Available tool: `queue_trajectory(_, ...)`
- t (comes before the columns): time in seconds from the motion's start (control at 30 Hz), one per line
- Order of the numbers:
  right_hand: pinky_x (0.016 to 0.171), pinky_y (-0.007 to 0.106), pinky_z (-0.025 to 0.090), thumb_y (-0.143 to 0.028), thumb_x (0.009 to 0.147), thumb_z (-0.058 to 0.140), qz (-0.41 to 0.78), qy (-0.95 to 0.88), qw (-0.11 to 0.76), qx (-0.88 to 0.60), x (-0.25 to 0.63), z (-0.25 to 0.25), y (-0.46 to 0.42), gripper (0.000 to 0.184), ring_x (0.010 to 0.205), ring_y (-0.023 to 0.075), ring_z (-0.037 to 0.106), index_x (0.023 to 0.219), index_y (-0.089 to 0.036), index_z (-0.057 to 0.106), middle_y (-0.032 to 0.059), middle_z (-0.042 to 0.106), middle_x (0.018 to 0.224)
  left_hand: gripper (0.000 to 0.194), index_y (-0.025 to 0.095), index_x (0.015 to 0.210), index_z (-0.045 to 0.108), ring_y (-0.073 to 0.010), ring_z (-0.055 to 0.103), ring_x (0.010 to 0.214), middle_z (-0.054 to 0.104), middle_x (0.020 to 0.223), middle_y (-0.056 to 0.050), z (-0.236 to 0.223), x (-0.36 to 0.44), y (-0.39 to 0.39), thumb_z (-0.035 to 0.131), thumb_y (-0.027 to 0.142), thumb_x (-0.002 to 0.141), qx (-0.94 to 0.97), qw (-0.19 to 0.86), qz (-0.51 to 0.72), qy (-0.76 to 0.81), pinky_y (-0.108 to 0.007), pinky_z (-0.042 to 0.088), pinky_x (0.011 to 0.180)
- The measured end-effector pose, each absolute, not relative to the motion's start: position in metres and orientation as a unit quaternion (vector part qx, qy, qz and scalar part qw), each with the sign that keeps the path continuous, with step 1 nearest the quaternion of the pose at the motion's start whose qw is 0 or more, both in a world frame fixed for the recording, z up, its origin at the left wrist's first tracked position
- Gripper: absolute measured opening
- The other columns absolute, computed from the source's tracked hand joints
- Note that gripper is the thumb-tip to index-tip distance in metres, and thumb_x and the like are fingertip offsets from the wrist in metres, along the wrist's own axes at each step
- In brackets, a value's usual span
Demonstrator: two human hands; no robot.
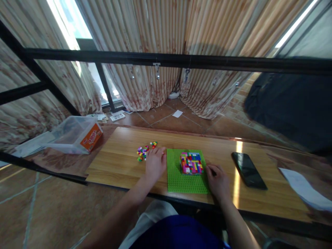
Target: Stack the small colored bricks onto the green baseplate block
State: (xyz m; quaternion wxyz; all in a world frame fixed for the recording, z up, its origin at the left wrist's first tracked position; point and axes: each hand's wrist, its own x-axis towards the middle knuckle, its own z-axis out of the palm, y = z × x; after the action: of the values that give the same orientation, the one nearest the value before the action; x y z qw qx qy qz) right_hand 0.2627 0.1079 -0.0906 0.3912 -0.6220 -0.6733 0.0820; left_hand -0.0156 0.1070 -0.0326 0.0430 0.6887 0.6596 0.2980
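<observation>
A green studded baseplate (175, 180) lies on the wooden table, with a block of multicoloured toy bricks (192, 163) built up on it. My left hand (156, 162) is between the loose toy bricks (142, 153) and the plate's left edge. Its fingers are bent together, and a reddish speck shows at the tips, too small to name. Against the plate's right edge rests my right hand (218, 181), fingers curled in and thumb near the index finger. Whatever the right fingertips may hold is hidden.
A black phone (249, 170) lies right of my right hand, and white paper (306, 188) beyond it. A clear plastic bin (74, 133) with an orange label stands left of the table (116, 173). A dark metal bar (166, 58) crosses in front of the curtains (155, 31).
</observation>
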Motion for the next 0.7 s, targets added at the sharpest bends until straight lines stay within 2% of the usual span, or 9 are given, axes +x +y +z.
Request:
queue_trajectory(0.23, 0.072, 0.033, 0.048, -0.044, 0.089, 0.048, 0.079, -0.678, 0.382, -0.623, 0.263, -0.089, 0.107, 0.034, 0.081, 0.0213, 0.062, 0.081, -0.017, 0.068, 0.0098, 0.067, 0.089, 0.029, 0.019, 0.105, 0.067, -0.0215, 0.06, 0.099, 0.069, 0.104, -0.007, -0.037, -0.088, 0.133, 0.046, 0.015, 0.086, 0.629, 0.021, 0.234, 0.741, -0.034, 0.044, 0.091)
queue_trajectory(0.5, 0.073, 0.033, 0.048, -0.046, 0.089, 0.048, 0.079, -0.675, 0.381, -0.627, 0.262, -0.086, 0.107, 0.036, 0.081, 0.0213, 0.061, 0.081, -0.017, 0.068, 0.0098, 0.067, 0.088, 0.031, 0.021, 0.09, 0.072, -0.0269, 0.058, 0.1, 0.069, 0.1, -0.01, -0.029, -0.065, 0.155, 0.049, 0.042, 0.086, 0.629, 0.008, 0.128, 0.767, -0.04, 0.042, 0.087)
queue_trajectory(0.7, 0.073, 0.034, 0.047, -0.048, 0.089, 0.048, 0.078, -0.669, 0.381, -0.634, 0.263, -0.09, 0.107, 0.037, 0.081, 0.0218, 0.061, 0.081, -0.017, 0.068, 0.0102, 0.067, 0.089, 0.027, 0.018, 0.087, 0.072, -0.0305, 0.056, 0.104, 0.067, 0.101, -0.014, -0.03, -0.052, 0.161, 0.052, 0.035, 0.083, 0.605, 0.018, 0.109, 0.789, -0.044, 0.041, 0.087)
